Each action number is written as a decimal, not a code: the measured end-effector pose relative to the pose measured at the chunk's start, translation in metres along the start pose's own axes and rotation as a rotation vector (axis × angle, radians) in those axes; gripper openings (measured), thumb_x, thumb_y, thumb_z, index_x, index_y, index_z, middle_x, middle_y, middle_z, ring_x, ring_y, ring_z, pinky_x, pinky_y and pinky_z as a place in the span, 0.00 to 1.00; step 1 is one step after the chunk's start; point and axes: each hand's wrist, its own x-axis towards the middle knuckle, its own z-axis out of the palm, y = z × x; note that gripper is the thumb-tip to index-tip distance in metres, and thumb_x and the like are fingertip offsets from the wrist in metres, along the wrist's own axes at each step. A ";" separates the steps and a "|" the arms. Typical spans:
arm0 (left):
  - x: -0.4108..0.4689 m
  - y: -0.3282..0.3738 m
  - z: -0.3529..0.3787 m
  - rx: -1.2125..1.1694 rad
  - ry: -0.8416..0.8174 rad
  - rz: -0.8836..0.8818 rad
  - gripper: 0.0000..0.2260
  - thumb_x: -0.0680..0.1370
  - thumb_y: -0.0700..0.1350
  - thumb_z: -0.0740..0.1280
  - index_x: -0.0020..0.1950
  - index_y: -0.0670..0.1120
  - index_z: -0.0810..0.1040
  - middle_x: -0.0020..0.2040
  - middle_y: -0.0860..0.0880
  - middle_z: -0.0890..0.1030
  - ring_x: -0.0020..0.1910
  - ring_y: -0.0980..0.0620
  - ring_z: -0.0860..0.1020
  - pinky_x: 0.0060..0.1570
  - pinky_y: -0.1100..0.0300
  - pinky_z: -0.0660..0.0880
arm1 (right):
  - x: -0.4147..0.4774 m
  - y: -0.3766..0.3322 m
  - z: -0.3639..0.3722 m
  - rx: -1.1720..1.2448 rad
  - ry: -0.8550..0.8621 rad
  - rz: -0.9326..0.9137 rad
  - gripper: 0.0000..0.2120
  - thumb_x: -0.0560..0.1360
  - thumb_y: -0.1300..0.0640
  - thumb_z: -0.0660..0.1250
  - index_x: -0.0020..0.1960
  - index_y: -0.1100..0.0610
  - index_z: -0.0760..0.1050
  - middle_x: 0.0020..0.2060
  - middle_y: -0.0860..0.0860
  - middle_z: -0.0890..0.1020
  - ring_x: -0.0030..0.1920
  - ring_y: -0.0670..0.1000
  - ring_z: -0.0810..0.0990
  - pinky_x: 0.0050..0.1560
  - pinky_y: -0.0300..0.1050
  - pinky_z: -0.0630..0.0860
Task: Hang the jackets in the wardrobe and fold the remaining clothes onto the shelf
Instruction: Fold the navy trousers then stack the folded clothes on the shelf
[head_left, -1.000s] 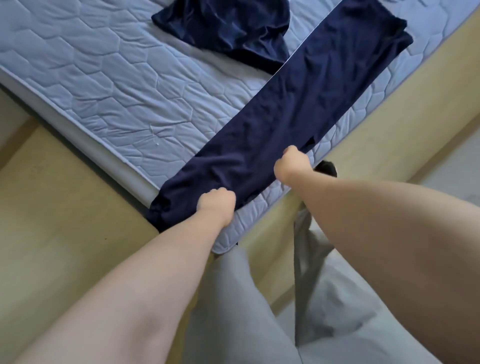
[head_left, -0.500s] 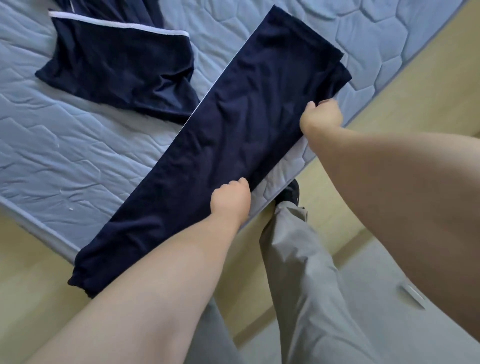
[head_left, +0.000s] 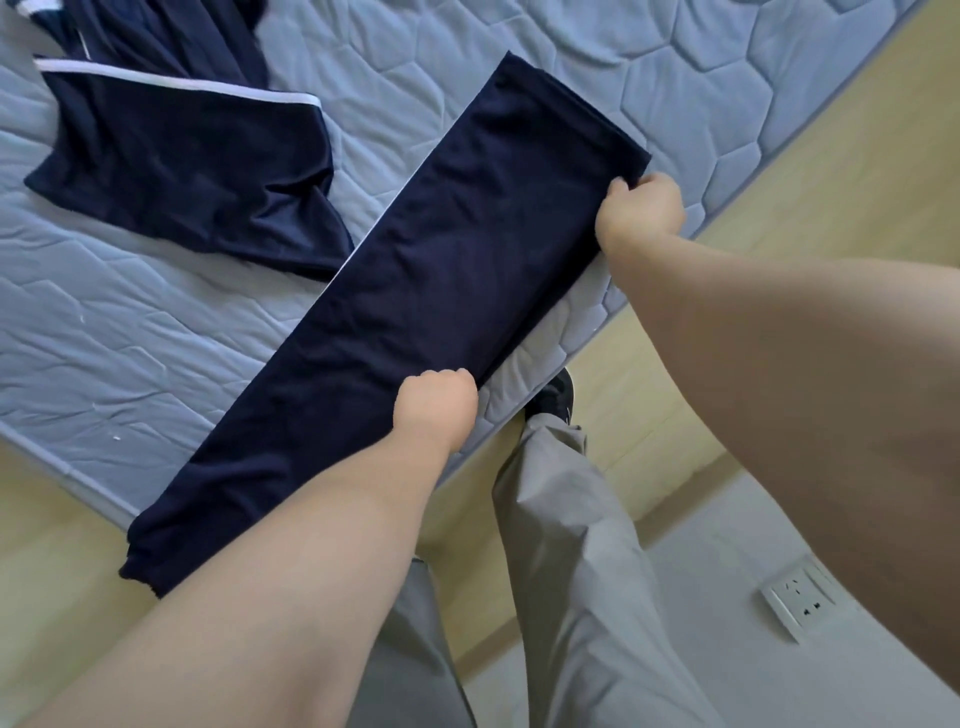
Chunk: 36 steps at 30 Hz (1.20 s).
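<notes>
A pair of navy trousers lies folded lengthwise in a long strip across the corner of the grey quilted mattress, its cuffed end hanging over the near edge. My left hand grips the strip's near edge about halfway along. My right hand pinches the corner of the waist end. A second navy garment with a white stripe lies crumpled on the mattress at the upper left.
The wooden bed frame runs along the mattress edge on the right. My grey-trousered legs and a dark shoe stand beside the bed. A white wall socket sits at the lower right.
Both hands have slid along the trousers toward the waist end, the right one reaching the corner. The view has shifted, bringing the striped garment into sight.
</notes>
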 end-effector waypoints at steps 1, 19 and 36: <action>-0.003 0.004 0.001 -0.005 -0.008 0.006 0.11 0.74 0.35 0.63 0.55 0.46 0.71 0.54 0.45 0.80 0.52 0.44 0.79 0.40 0.53 0.66 | -0.002 0.003 -0.003 -0.004 0.007 0.017 0.10 0.82 0.52 0.61 0.59 0.55 0.75 0.53 0.52 0.80 0.47 0.53 0.75 0.48 0.42 0.68; 0.041 -0.002 -0.034 -0.532 0.198 -0.115 0.15 0.84 0.59 0.54 0.47 0.48 0.67 0.49 0.45 0.80 0.48 0.40 0.79 0.41 0.51 0.68 | 0.020 -0.051 0.001 -0.790 -0.121 -0.474 0.28 0.72 0.34 0.58 0.62 0.54 0.72 0.59 0.54 0.76 0.61 0.61 0.73 0.60 0.58 0.66; 0.003 -0.086 -0.110 -2.229 -0.002 -0.207 0.26 0.72 0.58 0.76 0.64 0.44 0.82 0.59 0.43 0.84 0.56 0.46 0.84 0.52 0.52 0.82 | -0.176 -0.023 0.039 -0.881 -0.511 -1.025 0.19 0.78 0.61 0.61 0.68 0.57 0.65 0.55 0.56 0.71 0.41 0.59 0.74 0.37 0.51 0.65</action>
